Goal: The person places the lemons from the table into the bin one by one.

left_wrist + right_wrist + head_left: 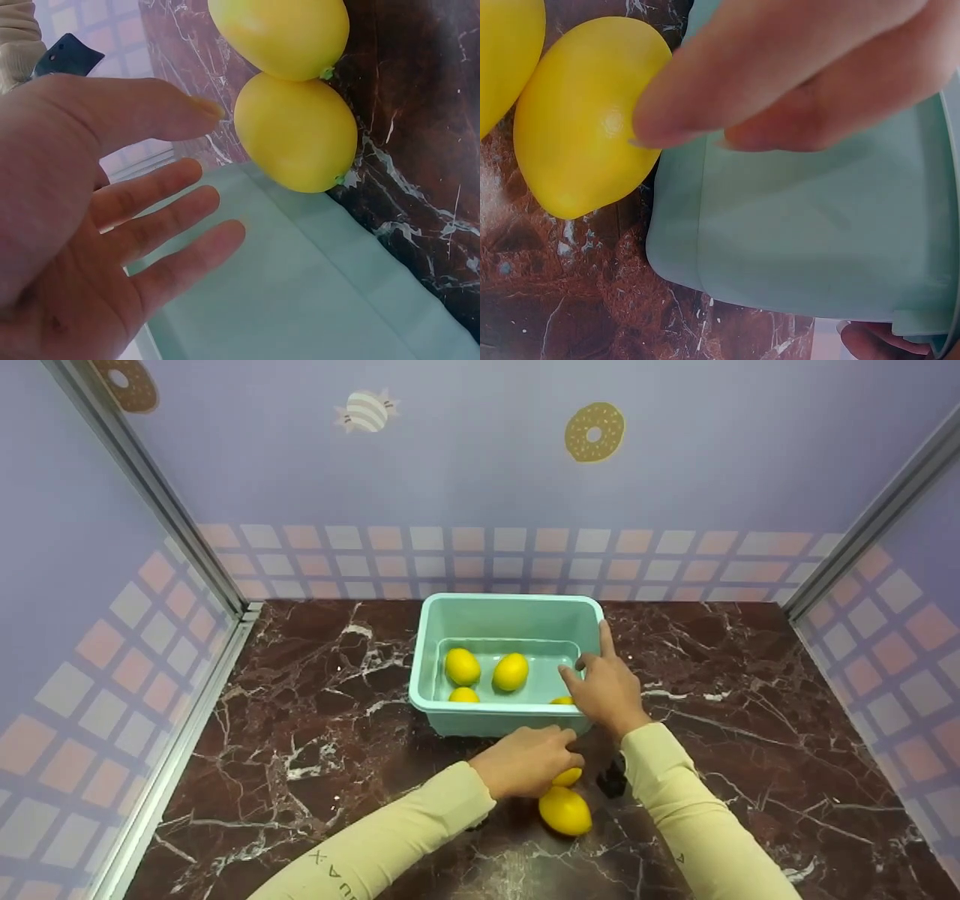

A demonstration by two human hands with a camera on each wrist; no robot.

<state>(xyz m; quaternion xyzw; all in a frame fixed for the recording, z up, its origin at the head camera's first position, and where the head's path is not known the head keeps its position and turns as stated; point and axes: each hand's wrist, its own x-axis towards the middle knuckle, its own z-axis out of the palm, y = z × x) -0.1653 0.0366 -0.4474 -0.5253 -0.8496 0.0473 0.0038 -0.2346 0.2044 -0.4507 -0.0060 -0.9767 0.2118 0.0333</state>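
Two yellow lemons lie together in front of a pale green bin [459,706]: a nearer lemon [565,811] and a farther lemon [568,778] partly covered by my left hand [525,761]. In the left wrist view that hand [97,202] has its thumb and fingers spread beside the farther lemon [296,135], holding nothing. Fingers overlap that lemon [592,120] in the right wrist view. My right hand [609,690] grips the bin's right rim, thumb over the inside and fingertips [874,341] under the rim outside. Several lemons, such as one lemon [510,672], rest inside the bin.
The bin stands on a dark red marbled table [315,802], close to the patterned back wall [480,472]. Side walls with metal edging [150,472] enclose the table at left and right. A small black object [612,778] shows under the right wrist.
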